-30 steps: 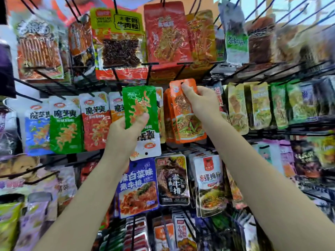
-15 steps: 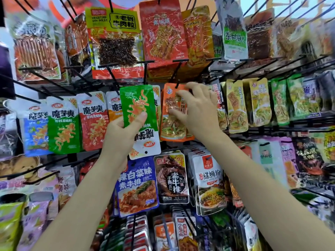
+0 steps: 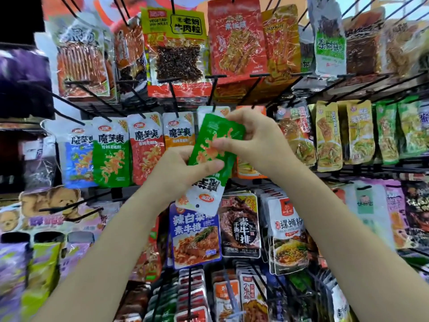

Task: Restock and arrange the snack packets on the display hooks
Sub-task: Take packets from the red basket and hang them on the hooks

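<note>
Both forearms reach up and forward from the bottom corners and meet in front of the middle row of the rack. The left hand (image 3: 178, 173) grips the green packet (image 3: 212, 159) from the left, thumb laid across its printed face and the other fingers hidden behind it. The right hand (image 3: 253, 140) comes in from the right with its wrist bent down, thumb pressed on the packet's front and curled fingers pinching the upper edge. So both hands have hold of the same packet.

The packet is upside down and tilted. Its white end, where the hanging hole (image 3: 197, 205) sits, points down toward the blue packet (image 3: 196, 235) below. Probably it is held in two hands so it can be turned over, since the hole has to be at the top before it will slide onto a hook.

Behind the hands, the middle row hangs from black hooks (image 3: 174, 98). A matching green packet (image 3: 111, 156) hangs there between a blue one and a red one, with an orange packet (image 3: 177, 133) just right of those. That matching hook looks like where the packet belongs. Further up, bigger bags such as the yellow-topped bag (image 3: 176, 45) hang on the top row.
</note>
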Demonstrator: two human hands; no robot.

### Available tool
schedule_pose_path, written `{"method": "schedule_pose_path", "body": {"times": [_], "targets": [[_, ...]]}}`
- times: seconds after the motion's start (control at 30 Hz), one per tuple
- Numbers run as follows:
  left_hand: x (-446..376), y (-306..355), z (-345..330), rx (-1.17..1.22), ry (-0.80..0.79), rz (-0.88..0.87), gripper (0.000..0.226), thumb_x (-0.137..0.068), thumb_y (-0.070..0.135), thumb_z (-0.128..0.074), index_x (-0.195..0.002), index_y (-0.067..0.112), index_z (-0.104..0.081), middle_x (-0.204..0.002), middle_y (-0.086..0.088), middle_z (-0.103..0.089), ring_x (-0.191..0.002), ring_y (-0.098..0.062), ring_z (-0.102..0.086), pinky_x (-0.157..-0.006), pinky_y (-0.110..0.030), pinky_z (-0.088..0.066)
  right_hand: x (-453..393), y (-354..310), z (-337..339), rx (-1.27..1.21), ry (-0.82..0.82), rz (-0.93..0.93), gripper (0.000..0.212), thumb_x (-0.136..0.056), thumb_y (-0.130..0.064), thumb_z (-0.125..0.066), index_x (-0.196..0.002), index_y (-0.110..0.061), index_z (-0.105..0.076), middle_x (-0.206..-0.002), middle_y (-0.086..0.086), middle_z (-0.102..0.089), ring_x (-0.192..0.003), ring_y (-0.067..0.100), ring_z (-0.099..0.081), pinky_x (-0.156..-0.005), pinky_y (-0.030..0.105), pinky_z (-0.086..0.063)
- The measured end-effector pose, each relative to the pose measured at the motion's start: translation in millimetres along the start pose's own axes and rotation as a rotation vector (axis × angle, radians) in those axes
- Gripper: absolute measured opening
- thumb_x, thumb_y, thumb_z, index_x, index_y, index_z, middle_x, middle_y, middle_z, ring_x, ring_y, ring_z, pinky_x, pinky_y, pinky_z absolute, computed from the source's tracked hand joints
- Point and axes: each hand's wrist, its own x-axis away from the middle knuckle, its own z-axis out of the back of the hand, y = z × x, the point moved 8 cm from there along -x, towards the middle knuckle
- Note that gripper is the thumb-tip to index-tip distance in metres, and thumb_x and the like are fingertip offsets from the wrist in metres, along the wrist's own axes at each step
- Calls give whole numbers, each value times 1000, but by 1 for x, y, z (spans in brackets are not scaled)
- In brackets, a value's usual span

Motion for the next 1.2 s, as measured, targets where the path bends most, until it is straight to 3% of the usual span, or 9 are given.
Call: {"method": "schedule_pose_path", "body": {"times": [0.1, 0.23, 0.33, 0.43, 0.57, 0.67, 0.8, 1.0, 1.2], "targets": [[3, -7, 32, 73, 11, -6, 50, -67, 34, -92, -111, 22, -74, -93, -3, -77, -79, -18, -73, -80, -33, -57, -2, 5, 4, -164, 110, -47, 24, -82, -14, -82, -91, -13, -60, -79, 1, -70, -67, 9, -67, -62, 25, -53], [9, -29, 92, 277, 362, -13, 56, -65, 19, -92, -114, 14, -65, -78, 15, -71, -78, -10, -67, -68, -25, -54, -8, 17, -8, -211, 147, -139, 39, -82, -10, -81, -96, -22, -46, -83, 12, -60, -76, 23, -60, -73, 40, -50], [11, -38, 119, 353, 473, -28, 55, -61, 23, -93, -106, 9, -65, -88, 7, -72, -82, -14, -68, -64, -27, -54, -12, 8, -32, -122, 133, -107, 38, -85, -16, -80, -108, -18, -50, -83, 7, -54, -74, 16, -54, -73, 29, -46], [13, -40, 136, 323, 479, -34, 42, -57, 26, -95, -90, 18, -71, -85, 4, -76, -84, -17, -71, -73, -34, -57, -18, -13, -61, -135, 123, -50, 19, -89, -22, -76, -98, -19, -59, -81, -3, -55, -72, 5, -52, -69, 15, -43], [15, -35, 145, 267, 401, -48, 15, -80, 10, -80, -83, 19, -69, -72, 11, -74, -74, -6, -71, -70, -20, -54, -36, -30, -118, -166, -25, -65, 20, -94, -35, -70, -97, -15, -65, -75, -5, -55, -70, 7, -52, -66, 23, -42], [14, -46, 169, 269, 399, -10, 21, -76, 16, -86, -82, 22, -67, -73, 9, -74, -77, -11, -71, -75, -30, -55, -49, -41, -151, -174, -60, -71, 15, -97, -33, -65, -90, -19, -64, -70, -6, -51, -63, 6, -48, -66, 30, -44], [15, -53, 197, 283, 416, 60, 45, -63, 28, -92, -99, 17, -68, -104, -12, -74, -100, -33, -71, -88, -48, -57, -65, -45, -179, -210, -37, -123, 26, -97, -33, -66, -85, -10, -66, -73, 6, -50, -70, 15, -49, -69, 34, -41], [2, -47, 216, 266, 443, 21, 10, -93, 17, -73, -102, 19, -73, -85, 5, -75, -83, -12, -70, -80, -32, -58, -85, -47, -199, -284, 44, -186, 25, -93, -29, -72, -74, -15, -66, -67, 2, -52, -64, 13, -46, -52, 15, -36], [-9, -46, 223, 260, 588, -21, 6, -95, 22, -71, -90, 20, -74, -80, 12, -73, -70, 10, -65, -65, -9, -49, -94, -51, -202, -308, 97, -183, 24, -94, -29, -70, -90, -6, -73, -77, 6, -57, -72, 13, -49, -63, 22, -41]]}}
